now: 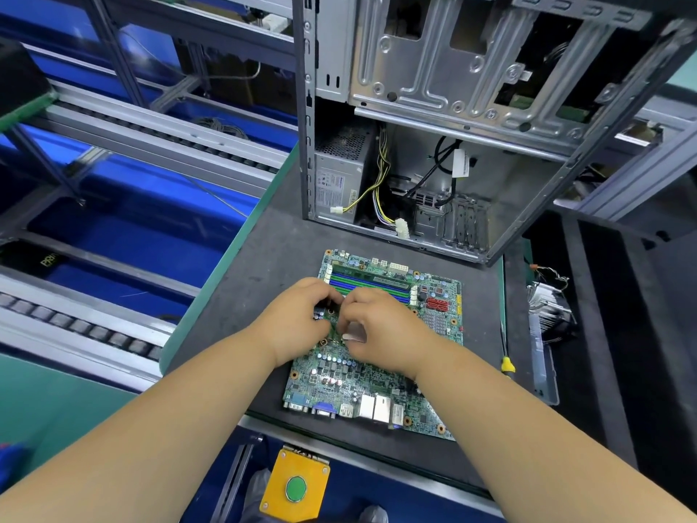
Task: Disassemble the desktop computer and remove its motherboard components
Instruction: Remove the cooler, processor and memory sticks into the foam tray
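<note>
Working the CPU socket area at mid-motherboard (377, 371), flat on mat before the emptied case (433, 126): left hand (301, 318), right hand (377, 326) curled, pinching something unclear; lift straight, avoid pins

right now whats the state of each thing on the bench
case: open, side off, board out
motherboard: flat on the mat, outside the case
RAM stick: seated in its slot
power plugs: unplugged, hanging loose in the case
left hand: fingers curled at the board's middle; what they hold is hidden
right hand: fingers curled there too, grip hidden
heatsink: off the board, at right
screwdriver: lying unused
</note>
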Motion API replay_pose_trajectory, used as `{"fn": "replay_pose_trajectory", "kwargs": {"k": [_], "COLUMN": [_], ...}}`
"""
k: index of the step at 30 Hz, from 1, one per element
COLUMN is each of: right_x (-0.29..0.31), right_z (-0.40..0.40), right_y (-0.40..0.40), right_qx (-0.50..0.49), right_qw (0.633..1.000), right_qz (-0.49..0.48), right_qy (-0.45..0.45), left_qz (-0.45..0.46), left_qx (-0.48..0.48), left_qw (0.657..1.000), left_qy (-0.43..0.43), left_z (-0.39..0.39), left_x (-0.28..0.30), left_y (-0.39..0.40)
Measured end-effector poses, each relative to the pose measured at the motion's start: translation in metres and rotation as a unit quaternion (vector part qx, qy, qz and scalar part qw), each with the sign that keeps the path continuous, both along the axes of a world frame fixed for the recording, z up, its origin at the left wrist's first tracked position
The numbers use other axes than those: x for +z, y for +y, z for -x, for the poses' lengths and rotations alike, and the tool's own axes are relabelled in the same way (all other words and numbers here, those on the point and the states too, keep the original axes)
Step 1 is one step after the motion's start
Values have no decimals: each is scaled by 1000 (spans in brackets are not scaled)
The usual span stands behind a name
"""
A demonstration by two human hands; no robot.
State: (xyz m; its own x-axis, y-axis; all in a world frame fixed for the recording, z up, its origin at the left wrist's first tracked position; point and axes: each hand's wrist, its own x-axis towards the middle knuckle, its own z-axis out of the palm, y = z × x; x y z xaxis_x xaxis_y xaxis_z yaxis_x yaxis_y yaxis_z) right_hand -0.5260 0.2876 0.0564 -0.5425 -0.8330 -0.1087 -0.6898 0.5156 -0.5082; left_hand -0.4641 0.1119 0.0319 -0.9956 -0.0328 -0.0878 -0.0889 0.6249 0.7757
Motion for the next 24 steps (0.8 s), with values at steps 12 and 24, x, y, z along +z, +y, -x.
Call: {"fn": "replay_pose_trajectory", "kwargs": {"k": [12,24], "right_x": [59,67], "right_z": [27,52], "right_y": [34,146], "right_qx": [-193,-201], "right_qw": [887,975], "right_qz": [359,35], "right_qy": [-218,90], "left_qz": [-523,-288], "left_qx": [111,58], "left_qw": [835,953], "left_qy": [-131,-74], "left_z": [33,77], "left_x": [61,69], "left_y": [52,149]}}
